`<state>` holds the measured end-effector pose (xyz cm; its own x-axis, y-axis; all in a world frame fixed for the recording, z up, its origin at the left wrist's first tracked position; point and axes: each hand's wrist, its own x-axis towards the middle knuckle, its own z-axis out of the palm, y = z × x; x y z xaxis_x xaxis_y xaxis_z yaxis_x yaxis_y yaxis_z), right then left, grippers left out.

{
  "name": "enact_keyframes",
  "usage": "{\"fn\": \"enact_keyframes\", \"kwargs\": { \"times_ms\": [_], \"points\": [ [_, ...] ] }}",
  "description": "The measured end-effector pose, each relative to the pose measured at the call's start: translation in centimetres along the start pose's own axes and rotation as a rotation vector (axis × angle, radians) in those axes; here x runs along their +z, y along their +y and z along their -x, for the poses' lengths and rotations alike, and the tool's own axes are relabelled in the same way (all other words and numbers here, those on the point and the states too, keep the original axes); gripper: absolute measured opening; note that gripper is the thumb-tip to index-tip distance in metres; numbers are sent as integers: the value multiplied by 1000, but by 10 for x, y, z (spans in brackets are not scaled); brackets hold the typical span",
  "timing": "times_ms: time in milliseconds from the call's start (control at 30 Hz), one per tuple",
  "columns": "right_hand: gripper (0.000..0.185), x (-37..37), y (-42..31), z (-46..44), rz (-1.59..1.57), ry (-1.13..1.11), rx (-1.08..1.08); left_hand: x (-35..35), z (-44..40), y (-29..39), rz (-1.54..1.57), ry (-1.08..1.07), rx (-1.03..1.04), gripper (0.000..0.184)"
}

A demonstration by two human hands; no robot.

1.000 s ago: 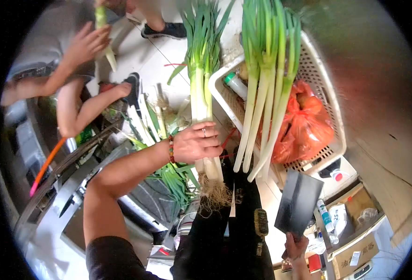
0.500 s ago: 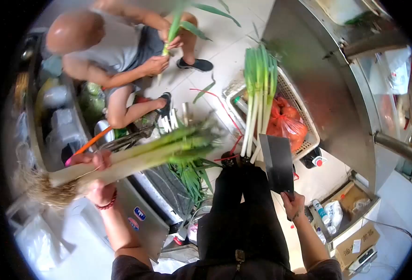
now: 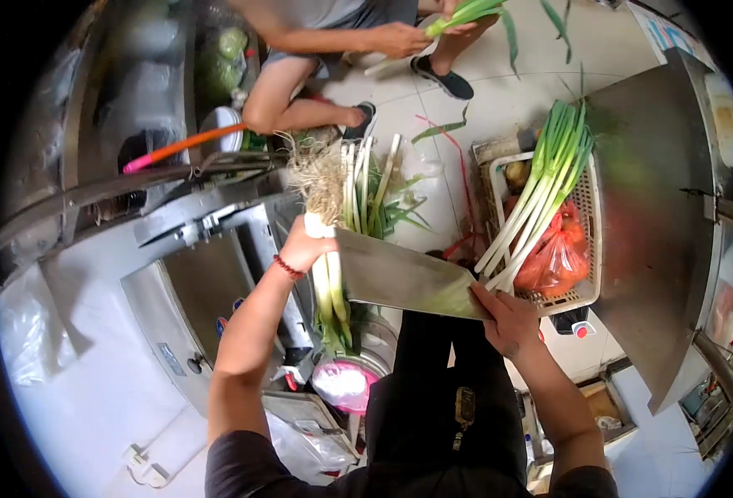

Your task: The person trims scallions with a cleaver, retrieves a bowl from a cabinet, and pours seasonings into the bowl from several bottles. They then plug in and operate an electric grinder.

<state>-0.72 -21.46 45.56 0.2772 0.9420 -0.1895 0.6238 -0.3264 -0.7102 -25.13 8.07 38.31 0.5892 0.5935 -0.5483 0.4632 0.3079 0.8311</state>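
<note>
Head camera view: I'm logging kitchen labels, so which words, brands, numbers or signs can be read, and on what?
No text reads for certain.
Small plate on the metal door: too small to read.
Blue sticker: too blurred.
Sheet with blue marks, top right: too blurred.
Cleaver: no lettering visible.

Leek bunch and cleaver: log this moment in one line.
left hand: grips leek bunch, roots up | right hand: holds cleaver, blade beside bunch | other person: holds leek | basket: loose leeks, red bag
</note>
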Motion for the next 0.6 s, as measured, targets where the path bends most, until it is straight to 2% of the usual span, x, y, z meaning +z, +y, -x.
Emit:
{"fn": "enact_keyframes", "kwargs": {
  "times_ms": [67, 133, 167, 200, 233, 267, 300, 367, 433, 467, 533, 567, 600],
  "points": [
    [60, 18, -3, -14, 146, -60, -104, -2, -5, -21, 202, -21, -103, 18],
    [62, 43, -5, -25, 101, -115, -90, 0, -4, -28, 425, -52, -169, 14],
    [65, 57, -7, -28, 6, -43, -72, 1, -8, -41, 310, -32, -162, 17],
    [67, 71, -7, -32, -86, 35, -59, 8, -13, -37, 65, 5, -38, 22],
    [63, 85, -8, -35, -24, 68, -5, 15, -18, -33, -186, 70, 73, 28],
    [63, 98, -9, -41, -17, 61, -11, 22, -17, -28, -139, 105, -23, 31],
    [61, 109, -16, -50, -315, 225, 161, 30, -19, -32, -168, 135, -34, 31],
    [59, 121, -26, -65, -587, 385, 346, 43, -25, -51, -167, 158, -40, 30],
    [63, 126, -27, -84, -698, 334, 431, 61, -27, -63, -189, 201, 9, 31],
    [63, 134, -22, -90, -677, 335, 434, 70, -26, -68, -232, 256, 55, 31],
    [74, 154, -7, -99, -638, 386, 399, 86, -27, -80, -211, 221, -4, 36],
    [75, 157, 3, -99, -313, 195, 475, 97, -28, -89, -229, 258, -3, 38],
    [75, 161, 8, -101, -304, 190, 481, 105, -28, -96, -247, 294, -3, 41]
  ]
}}
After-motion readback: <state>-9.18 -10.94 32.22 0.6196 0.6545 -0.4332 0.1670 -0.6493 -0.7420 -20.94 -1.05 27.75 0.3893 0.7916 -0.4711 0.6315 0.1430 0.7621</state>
